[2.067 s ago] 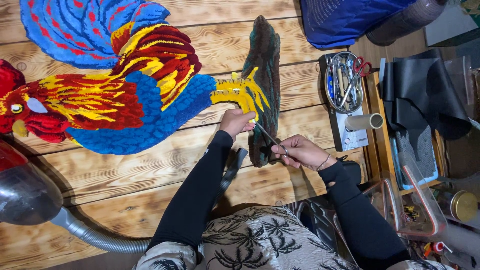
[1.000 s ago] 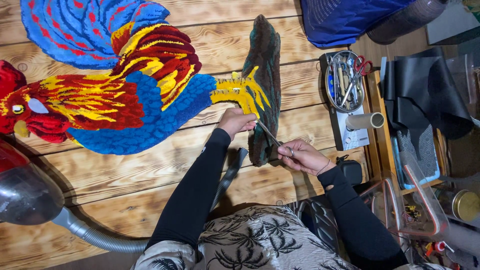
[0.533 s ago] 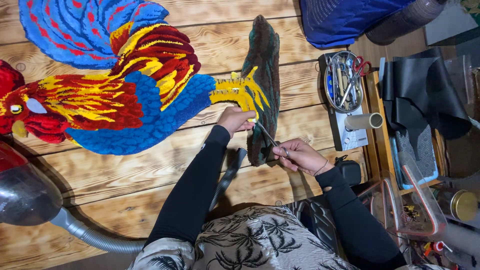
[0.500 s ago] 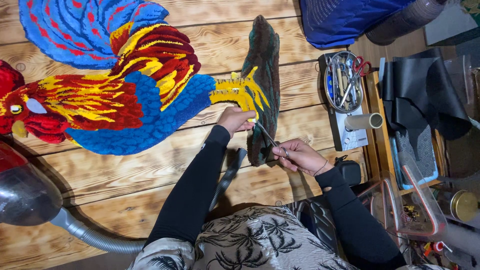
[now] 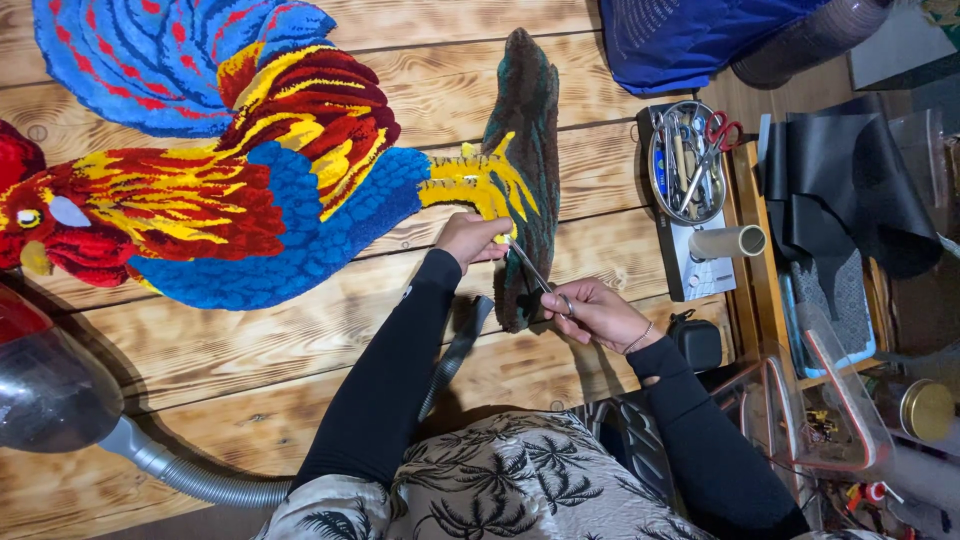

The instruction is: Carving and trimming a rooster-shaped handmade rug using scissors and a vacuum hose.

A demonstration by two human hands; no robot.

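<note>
A big table (image 5: 300, 350) of burnt-looking wooden planks fills most of the view. On it lies a large tufted rug in the shape of a rooster (image 5: 230, 170), in blue, red and yellow, with its head at the left edge. Its yellow foot (image 5: 478, 185) lies on a dark brown-green perch piece (image 5: 528, 150), which runs from the top down to the hands. At the lower left is a vacuum cleaner (image 5: 50, 395) with a grey ribbed hose (image 5: 190, 478).

The left hand (image 5: 470, 238) presses on the rug just below the yellow foot, its fingers bent and together on the pile. The right hand (image 5: 592, 310) is closed on the handles of small scissors (image 5: 535, 272); the thin blades point up-left to the edge of the foot, near the left hand. On the right stands a round metal dish with tools (image 5: 688, 160), and a cardboard tube (image 5: 728, 241) just below it.
</note>
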